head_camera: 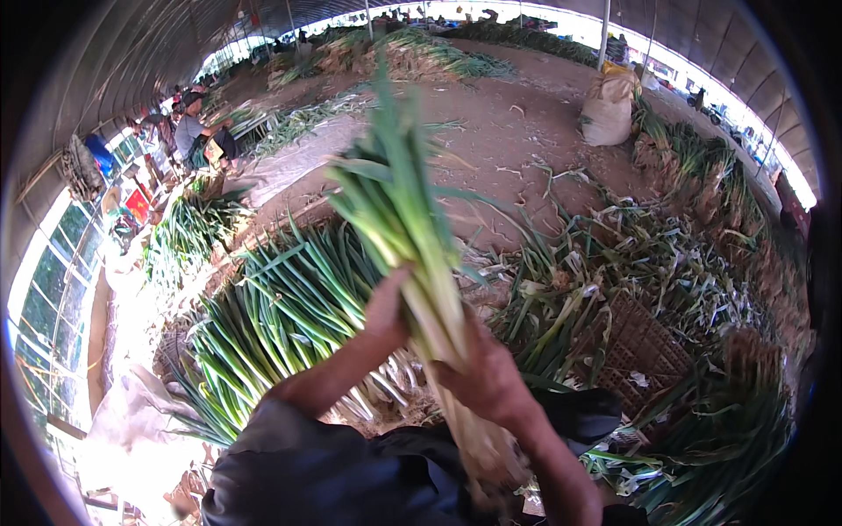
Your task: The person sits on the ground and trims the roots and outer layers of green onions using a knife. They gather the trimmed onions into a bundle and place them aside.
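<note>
A thick bundle of long green onions (431, 289) is held up before me, green leaves pointing away and roots towards my lap. Around its left side, where green turns pale, my left hand (387, 309) is closed. Lower down, my right hand (483, 371) grips the white stalks from the right. The leaf tips and root ends look blurred. Beneath and left of my left forearm lies a row of green onions (283, 315), side by side, with their white ends towards me.
Loose leaves and peelings (677, 263) cover the ground at right around a brown plastic basket (635, 348). More onions (710, 460) lie at lower right. A filled sack (608, 108) stands farther back. Another person (194, 131) sits at the upper left.
</note>
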A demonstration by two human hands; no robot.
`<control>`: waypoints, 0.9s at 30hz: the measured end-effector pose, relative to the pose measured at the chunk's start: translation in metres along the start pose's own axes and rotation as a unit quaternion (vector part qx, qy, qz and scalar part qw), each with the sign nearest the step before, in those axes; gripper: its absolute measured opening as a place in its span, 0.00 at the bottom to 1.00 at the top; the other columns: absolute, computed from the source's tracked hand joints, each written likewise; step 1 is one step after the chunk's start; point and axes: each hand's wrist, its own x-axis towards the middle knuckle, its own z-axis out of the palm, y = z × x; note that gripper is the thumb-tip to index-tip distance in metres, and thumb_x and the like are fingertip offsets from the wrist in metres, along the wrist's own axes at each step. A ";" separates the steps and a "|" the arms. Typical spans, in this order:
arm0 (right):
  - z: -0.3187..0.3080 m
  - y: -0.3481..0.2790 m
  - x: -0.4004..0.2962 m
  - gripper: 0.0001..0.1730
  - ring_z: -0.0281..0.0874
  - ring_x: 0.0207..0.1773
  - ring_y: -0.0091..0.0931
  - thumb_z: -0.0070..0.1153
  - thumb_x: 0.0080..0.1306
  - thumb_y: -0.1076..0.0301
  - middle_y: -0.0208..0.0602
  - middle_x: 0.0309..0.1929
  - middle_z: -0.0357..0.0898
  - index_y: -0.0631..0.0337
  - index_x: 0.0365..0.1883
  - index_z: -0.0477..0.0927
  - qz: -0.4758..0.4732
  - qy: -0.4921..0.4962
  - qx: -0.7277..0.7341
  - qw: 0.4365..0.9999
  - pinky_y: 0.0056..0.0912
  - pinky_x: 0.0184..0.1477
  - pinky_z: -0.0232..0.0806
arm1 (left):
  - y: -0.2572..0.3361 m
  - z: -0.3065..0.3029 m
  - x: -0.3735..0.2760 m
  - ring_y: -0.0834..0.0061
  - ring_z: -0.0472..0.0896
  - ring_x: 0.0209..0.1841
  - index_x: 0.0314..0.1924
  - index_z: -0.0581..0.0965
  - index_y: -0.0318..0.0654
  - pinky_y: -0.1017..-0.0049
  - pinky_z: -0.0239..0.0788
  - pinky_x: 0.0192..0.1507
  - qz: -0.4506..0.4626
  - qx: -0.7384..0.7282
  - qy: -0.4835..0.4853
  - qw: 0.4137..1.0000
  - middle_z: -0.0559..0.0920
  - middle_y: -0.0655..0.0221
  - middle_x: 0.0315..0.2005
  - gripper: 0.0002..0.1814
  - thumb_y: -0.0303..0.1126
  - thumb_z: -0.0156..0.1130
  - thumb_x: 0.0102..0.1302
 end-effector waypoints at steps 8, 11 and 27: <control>0.178 0.070 -0.070 0.42 0.69 0.73 0.50 0.58 0.67 0.74 0.62 0.68 0.71 0.66 0.78 0.57 -0.084 -0.178 0.140 0.970 0.46 0.75 0.61 | 0.112 -0.267 0.069 0.52 0.79 0.61 0.64 0.75 0.32 0.53 0.67 0.71 0.074 0.093 0.290 0.950 0.80 0.47 0.57 0.41 0.39 0.83 0.52; 0.150 0.031 -0.068 0.38 0.72 0.70 0.51 0.57 0.67 0.68 0.69 0.67 0.71 0.70 0.74 0.63 0.020 -0.384 0.205 0.900 0.47 0.68 0.67 | 0.087 -0.415 0.045 0.47 0.70 0.69 0.73 0.64 0.34 0.51 0.63 0.72 0.059 0.409 0.508 0.756 0.66 0.41 0.69 0.54 0.39 0.84 0.50; -0.148 0.135 -0.245 0.17 0.85 0.41 0.28 0.53 0.71 0.75 0.40 0.46 0.86 0.68 0.57 0.81 0.248 0.385 0.137 0.878 0.30 0.41 0.79 | -0.045 -0.470 0.049 0.49 0.73 0.68 0.62 0.77 0.40 0.50 0.66 0.69 -0.250 0.829 0.198 0.460 0.75 0.46 0.65 0.32 0.42 0.64 0.57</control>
